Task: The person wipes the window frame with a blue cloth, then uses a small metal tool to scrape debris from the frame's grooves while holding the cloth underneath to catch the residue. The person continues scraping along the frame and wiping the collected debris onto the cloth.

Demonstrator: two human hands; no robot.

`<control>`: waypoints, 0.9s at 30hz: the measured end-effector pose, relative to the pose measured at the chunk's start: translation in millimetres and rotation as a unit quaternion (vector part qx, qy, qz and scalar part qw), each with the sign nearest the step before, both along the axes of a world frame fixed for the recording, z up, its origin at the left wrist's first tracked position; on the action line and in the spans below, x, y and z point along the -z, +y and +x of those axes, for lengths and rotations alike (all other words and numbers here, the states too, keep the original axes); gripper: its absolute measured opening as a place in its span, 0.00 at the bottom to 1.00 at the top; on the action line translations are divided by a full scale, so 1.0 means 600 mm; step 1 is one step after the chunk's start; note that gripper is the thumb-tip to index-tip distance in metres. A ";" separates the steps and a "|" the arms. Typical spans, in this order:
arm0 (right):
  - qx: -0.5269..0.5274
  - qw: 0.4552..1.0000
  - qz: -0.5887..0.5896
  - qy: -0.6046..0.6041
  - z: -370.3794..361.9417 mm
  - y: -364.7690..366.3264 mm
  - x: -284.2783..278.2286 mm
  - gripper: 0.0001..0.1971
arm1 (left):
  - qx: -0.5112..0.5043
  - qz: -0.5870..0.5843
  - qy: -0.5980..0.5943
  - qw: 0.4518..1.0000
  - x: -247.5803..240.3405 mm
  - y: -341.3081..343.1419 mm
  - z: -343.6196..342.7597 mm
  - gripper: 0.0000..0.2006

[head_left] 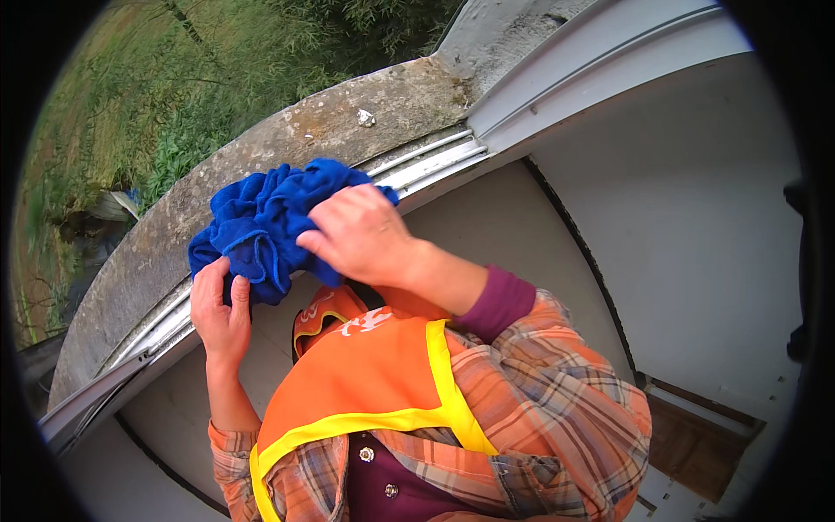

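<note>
the background is outdoor greenery [204, 104] at ten to eleven o'clock, bounded by a weathered curved ledge [348, 109]. a white window track [439, 163] runs along its inner side, and a pale wall [678, 209] stands at nearly three o'clock.

from my remote post i record one blue cloth [270, 209], bunched at about ten o'clock from centre. it lies across the track and overlaps the ledge; rails show at both ends of the bundle. i judge that the heaped folds give both hands a thick pad to bear on, and that the track gives it support.

the left hand [223, 309], near nine o'clock, touches the cloth's lower left edge, thumb and forefinger apart; i cannot tell whether it grips. the right hand [365, 233], just off centre toward ten o'clock, lies over the cloth's right part, fingers bent and thumb separate. i cannot confirm whether it grips or only presses. in my assessment, their spacing at opposite ends steadies the loose fabric.

also noted: a white fragment [365, 117] on the ledge toward eleven o'clock, apart from the cloth, and an orange garment with yellow trim [357, 374] near seven.
</note>
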State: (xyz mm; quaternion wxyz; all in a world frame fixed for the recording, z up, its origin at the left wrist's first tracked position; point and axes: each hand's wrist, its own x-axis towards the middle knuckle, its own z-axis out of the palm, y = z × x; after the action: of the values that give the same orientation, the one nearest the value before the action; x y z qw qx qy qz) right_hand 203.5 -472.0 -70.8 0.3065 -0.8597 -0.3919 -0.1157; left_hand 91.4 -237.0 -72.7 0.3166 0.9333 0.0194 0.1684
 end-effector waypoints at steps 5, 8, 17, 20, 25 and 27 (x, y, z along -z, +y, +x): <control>0.244 0.940 -0.234 -0.051 0.077 -0.177 -0.026 0.27 | -0.002 0.039 -0.008 0.999 -0.001 -0.006 0.004 0.15; 0.226 0.930 -0.288 -0.014 0.096 -0.196 -0.020 0.28 | 0.017 0.057 -0.001 0.998 -0.009 -0.010 0.009 0.15; 0.022 0.990 -0.129 -0.058 -0.025 -0.025 -0.007 0.22 | 0.015 0.106 0.006 0.994 -0.009 -0.014 0.014 0.16; 0.016 0.998 -0.017 -0.051 -0.021 -0.015 0.000 0.21 | 0.014 0.101 -0.003 0.995 -0.006 -0.013 0.014 0.16; 0.177 0.971 -0.143 -0.071 0.058 -0.201 -0.010 0.16 | 0.021 0.105 -0.027 0.994 -0.004 -0.010 0.013 0.15; 0.167 0.971 -0.149 -0.079 0.067 -0.230 -0.009 0.14 | 0.016 0.099 -0.020 0.995 -0.003 -0.010 0.012 0.15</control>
State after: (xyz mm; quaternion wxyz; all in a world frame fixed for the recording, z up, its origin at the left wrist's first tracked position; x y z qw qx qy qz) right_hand 243.7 -609.9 -65.4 0.1198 -0.9370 -0.2785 -0.1733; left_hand 98.5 -243.1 -70.7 0.2260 0.9566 -0.0184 0.1831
